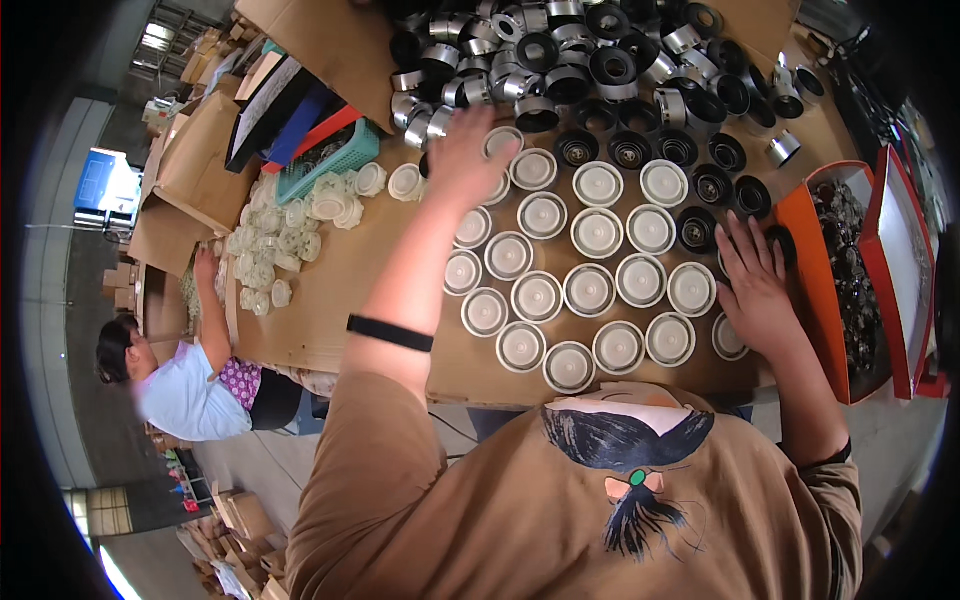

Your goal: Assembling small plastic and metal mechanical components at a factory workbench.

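White discs [589, 290] lie between left hand [463, 160] and right hand [757, 292], both spread wide

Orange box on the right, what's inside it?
The orange box holds a heap of small, shiny, mostly dark pieces, too small to identify. The top layer covers whatever lies beneath, so the bottom can't be seen.

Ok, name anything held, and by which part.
Right hand: spread, no visible hold. Left hand: cannot tell whether it grips the round white piece beside it.
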Available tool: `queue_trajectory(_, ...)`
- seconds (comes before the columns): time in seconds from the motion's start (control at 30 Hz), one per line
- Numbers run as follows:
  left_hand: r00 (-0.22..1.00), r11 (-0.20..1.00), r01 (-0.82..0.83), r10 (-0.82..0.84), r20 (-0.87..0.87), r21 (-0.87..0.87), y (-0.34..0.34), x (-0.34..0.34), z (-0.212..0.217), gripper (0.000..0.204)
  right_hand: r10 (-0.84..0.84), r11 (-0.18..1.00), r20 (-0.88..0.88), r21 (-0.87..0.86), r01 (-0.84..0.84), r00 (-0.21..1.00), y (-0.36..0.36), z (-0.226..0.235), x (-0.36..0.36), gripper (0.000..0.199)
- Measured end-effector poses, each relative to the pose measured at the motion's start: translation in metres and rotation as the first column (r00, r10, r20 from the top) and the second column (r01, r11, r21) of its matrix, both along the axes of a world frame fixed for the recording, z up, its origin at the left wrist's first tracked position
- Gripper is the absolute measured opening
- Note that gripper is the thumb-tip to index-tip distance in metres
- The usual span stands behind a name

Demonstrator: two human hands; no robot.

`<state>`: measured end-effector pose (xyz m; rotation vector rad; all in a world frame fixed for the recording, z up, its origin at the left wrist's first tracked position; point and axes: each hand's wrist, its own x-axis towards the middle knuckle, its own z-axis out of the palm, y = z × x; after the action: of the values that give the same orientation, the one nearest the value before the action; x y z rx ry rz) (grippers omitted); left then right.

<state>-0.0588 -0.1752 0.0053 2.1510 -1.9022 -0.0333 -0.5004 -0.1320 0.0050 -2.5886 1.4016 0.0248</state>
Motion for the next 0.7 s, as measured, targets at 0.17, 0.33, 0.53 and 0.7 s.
queue_trajectory(0.17, 0.892, 0.838, -0.379, 0.444, 0.086, -0.392, 0.057, 0.117, 0.017, 0.067, 0.014, 0.999, 0.0, 0.033, -0.014, 1.0, -0.002, 0.004, -0.001, 0.074)
queue_trajectory(0.33, 0.622, 0.597, -0.773, 0.78, -0.072, -0.214, 0.089, 0.152, -0.005, 0.086, -0.027, 0.999, 0.024, 0.039, 0.026, 0.999, 0.002, 0.003, -0.003, 0.073)
queue_trajectory(0.53, 0.68, 0.631, -0.705, 0.731, -0.055, -0.324, 0.111, 0.18, -0.036, 0.093, 0.017, 1.0, 0.142, 0.021, -0.02, 0.99, -0.002, -0.006, -0.005, 0.075)
queue_trajectory(0.7, 0.772, 0.722, -0.52, 0.17, -0.613, -0.455, 0.116, 0.08, 0.01, 0.088, 0.199, 0.969, 0.597, -0.238, -0.065, 0.777, 0.017, 0.025, 0.013, 0.074)
